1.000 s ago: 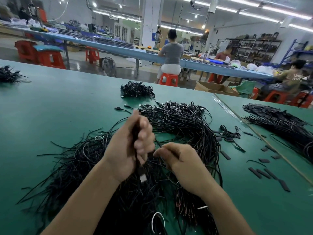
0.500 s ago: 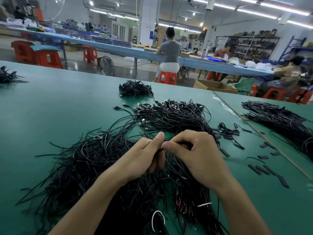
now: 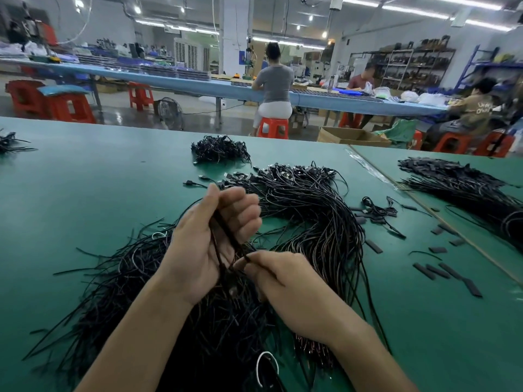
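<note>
A big heap of thin black cables (image 3: 305, 210) lies on the green table (image 3: 85, 188) in front of me. My left hand (image 3: 209, 239) is raised above the heap, its fingers curled round a few black cable strands (image 3: 226, 236) that run down through the palm. Just below it, my right hand (image 3: 285, 290) pinches one strand end between thumb and forefinger near the left palm. A looser mass of cut cable ends (image 3: 119, 278) spreads to the left and under my forearms.
Short black sleeve pieces (image 3: 441, 270) lie scattered to the right. A small cable bundle (image 3: 220, 148) sits farther back, another heap (image 3: 464, 185) on the adjoining table at right. Seated people, red stools and long blue benches fill the background.
My left hand has risen from the heap with strands in its grip and turned palm inward. My right hand has dropped lower and now pinches a strand below the left palm.
</note>
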A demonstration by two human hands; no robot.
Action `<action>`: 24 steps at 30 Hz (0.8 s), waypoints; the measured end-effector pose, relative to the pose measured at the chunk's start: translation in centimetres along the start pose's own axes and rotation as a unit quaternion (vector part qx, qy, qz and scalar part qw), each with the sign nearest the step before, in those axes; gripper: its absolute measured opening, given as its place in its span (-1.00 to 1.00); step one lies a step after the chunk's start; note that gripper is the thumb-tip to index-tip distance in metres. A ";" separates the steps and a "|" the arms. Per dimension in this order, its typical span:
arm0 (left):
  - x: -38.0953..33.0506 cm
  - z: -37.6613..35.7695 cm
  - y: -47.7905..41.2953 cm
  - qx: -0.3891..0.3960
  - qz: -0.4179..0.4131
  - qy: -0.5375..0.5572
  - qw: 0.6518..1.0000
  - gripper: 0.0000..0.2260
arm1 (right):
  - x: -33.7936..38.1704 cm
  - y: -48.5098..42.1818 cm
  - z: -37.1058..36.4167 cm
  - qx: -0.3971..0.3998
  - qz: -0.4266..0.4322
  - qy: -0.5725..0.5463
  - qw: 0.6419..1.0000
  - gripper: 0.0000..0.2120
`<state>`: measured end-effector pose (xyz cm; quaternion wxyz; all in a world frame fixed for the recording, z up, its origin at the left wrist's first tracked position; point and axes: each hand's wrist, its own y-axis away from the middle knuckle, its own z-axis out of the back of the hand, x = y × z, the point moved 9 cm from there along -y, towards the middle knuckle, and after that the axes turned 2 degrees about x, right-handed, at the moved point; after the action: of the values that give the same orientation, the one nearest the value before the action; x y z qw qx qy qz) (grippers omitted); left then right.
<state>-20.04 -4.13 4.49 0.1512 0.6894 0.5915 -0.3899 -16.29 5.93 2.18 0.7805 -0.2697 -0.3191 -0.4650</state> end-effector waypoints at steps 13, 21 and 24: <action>4.5 -0.7 1.3 0.097 0.148 -0.476 0.861 -0.40 | 1.3 1.4 6.0 -0.115 0.075 -0.016 0.990 -0.85; 4.9 -2.6 3.3 0.214 0.268 -0.232 0.910 -0.51 | 1.2 0.5 4.4 -0.042 0.123 -0.205 0.970 -0.81; 4.7 -2.3 3.1 0.206 0.253 -0.216 0.920 -0.53 | 1.2 0.1 4.2 -0.052 0.124 -0.168 0.977 -0.83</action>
<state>-16.36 -0.10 1.86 0.2236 0.7309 0.2562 -0.5917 -16.81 8.35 5.84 0.7526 -0.4213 -0.3849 -0.3287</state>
